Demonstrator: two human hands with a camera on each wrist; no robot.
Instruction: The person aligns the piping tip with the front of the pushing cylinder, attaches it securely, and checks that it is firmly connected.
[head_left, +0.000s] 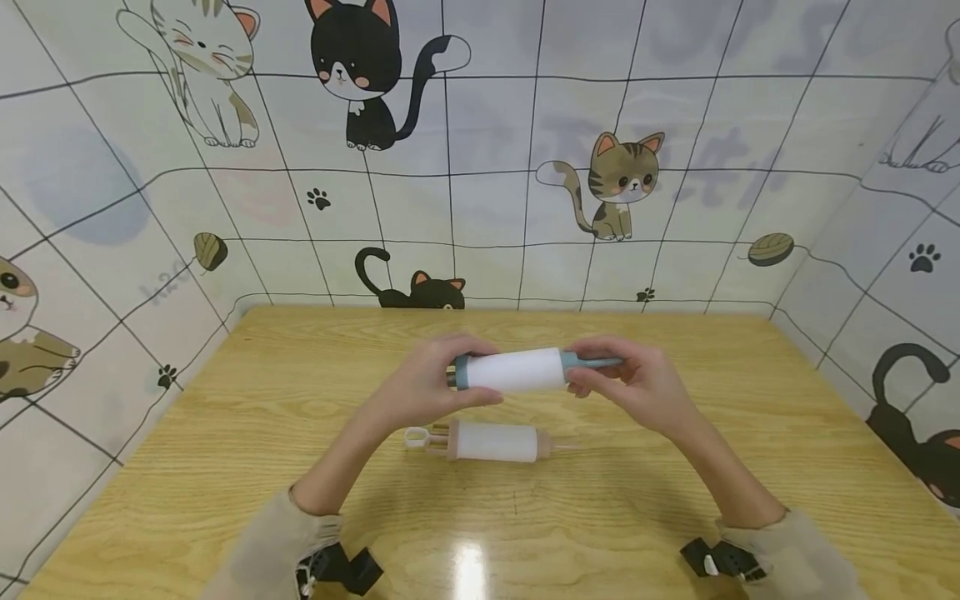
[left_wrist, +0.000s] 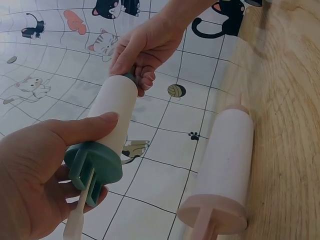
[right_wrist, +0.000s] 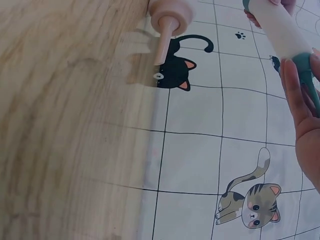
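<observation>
Between both hands, above the table, a white tube with teal ends (head_left: pixel 516 369) lies nearly level; it looks like a large syringe. My left hand (head_left: pixel 423 387) grips its flanged end, thumb along the white barrel and fingers around the far side. A teal flange (left_wrist: pixel 102 162) and a thin pale rod (left_wrist: pixel 82 205) show at that end in the left wrist view. At the opposite end, my right hand (head_left: pixel 637 379) pinches the narrow teal tip (head_left: pixel 600 362) between thumb and fingers. Just nearer, a matching pink-and-white syringe-like tube (head_left: pixel 497 442) rests on the table.
The wooden table (head_left: pixel 525 517) runs back to a wall sheet (head_left: pixel 495 200) printed with cats and grid lines. A pale ring handle (head_left: pixel 417 437) sticks out from the pink tube's left end, and its thin nozzle (head_left: pixel 566 447) points right.
</observation>
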